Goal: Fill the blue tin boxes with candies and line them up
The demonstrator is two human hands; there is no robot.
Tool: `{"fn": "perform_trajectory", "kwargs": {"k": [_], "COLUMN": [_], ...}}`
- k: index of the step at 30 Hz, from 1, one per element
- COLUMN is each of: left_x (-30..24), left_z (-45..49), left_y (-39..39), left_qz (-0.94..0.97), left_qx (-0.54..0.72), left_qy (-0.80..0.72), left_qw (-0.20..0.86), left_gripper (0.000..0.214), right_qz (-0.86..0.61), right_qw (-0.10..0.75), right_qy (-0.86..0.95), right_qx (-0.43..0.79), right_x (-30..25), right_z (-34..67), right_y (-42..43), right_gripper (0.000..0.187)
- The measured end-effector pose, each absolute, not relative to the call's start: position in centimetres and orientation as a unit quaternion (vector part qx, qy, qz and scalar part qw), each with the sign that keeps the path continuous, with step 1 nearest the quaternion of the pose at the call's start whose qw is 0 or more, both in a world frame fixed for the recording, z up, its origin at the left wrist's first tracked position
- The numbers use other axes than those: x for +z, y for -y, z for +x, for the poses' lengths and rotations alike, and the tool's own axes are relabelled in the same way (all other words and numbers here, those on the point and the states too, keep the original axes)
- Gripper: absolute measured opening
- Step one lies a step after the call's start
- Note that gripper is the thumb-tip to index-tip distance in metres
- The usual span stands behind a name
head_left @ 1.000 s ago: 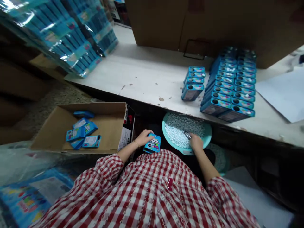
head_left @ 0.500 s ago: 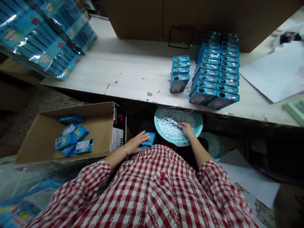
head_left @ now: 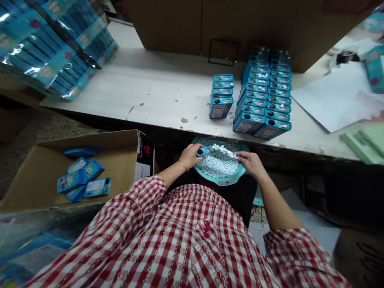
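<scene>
My left hand (head_left: pixel 191 157) is closed round a small blue box (head_left: pixel 205 151), held on its side with a dark round hole on its narrow face. My right hand (head_left: pixel 251 163) grips the end of a narrow scoop (head_left: pixel 237 155). White pellets (head_left: pixel 223 149) lie heaped along the scoop, and its far end reaches the box's edge. Below both hands is a turquoise basin (head_left: pixel 228 182) filled with the same white pellets; the scoop covers part of it.
Blue boxes stand in a double row (head_left: pixel 255 108) and a short row (head_left: pixel 221 106) on the white table (head_left: pixel 144 96). A cardboard carton (head_left: pixel 120 156) with several blue boxes lies left. Wrapped packs (head_left: pixel 54 56), paper (head_left: pixel 330 96) and a pale green object (head_left: pixel 360 144) are nearby.
My left hand has lifted the blue box from my lap to the basin's edge. My right hand has risen out of the pellets with the loaded scoop, which now meets the box.
</scene>
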State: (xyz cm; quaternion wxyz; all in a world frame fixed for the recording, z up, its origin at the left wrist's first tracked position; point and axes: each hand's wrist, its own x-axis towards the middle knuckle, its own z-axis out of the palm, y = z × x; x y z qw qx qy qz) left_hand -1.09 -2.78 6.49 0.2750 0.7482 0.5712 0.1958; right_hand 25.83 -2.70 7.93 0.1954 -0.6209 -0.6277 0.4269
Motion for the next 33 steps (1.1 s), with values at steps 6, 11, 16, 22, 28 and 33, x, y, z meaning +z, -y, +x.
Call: {"fn": "perform_trajectory", "kwargs": {"k": [6, 11, 16, 22, 28, 33], "left_x": [5.4, 4.5, 3.5, 2.1, 1.3, 2.0], "left_z": [2.2, 2.6, 2.6, 2.5, 2.7, 2.4], "left_y": [1.9, 1.7, 1.5, 1.5, 1.9, 1.8], "left_qz": [0.771, 0.757, 0.758, 0.723, 0.69, 0.682], "left_qx": [0.133, 0.14, 0.158, 0.206, 0.251, 0.273], "left_qy": [-0.56, -0.574, -0.564, -0.577, -0.557, -0.563], "left_qw": [0.274, 0.28, 0.286, 0.318, 0.388, 0.378], "left_gripper": [0.033, 0.033, 0.033, 0.043, 0.037, 0.036], "right_qz": [-0.636, -0.593, -0.564, -0.556, -0.563, -0.584], "right_qw": [-0.056, -0.16, -0.155, -0.145, -0.151, -0.148], "right_qy": [0.736, 0.779, 0.804, 0.812, 0.807, 0.794], "right_qx": [0.224, 0.124, 0.108, 0.101, 0.096, 0.078], "right_x": [13.2, 16.2, 17.0, 17.1, 17.3, 18.1], "right_z": [23.0, 19.3, 17.1, 17.4, 17.7, 19.8], "right_y": [1.9, 1.9, 1.9, 2.5, 3.3, 3.7], "right_gripper": [0.03, 0.03, 0.029, 0.031, 0.035, 0.032]}}
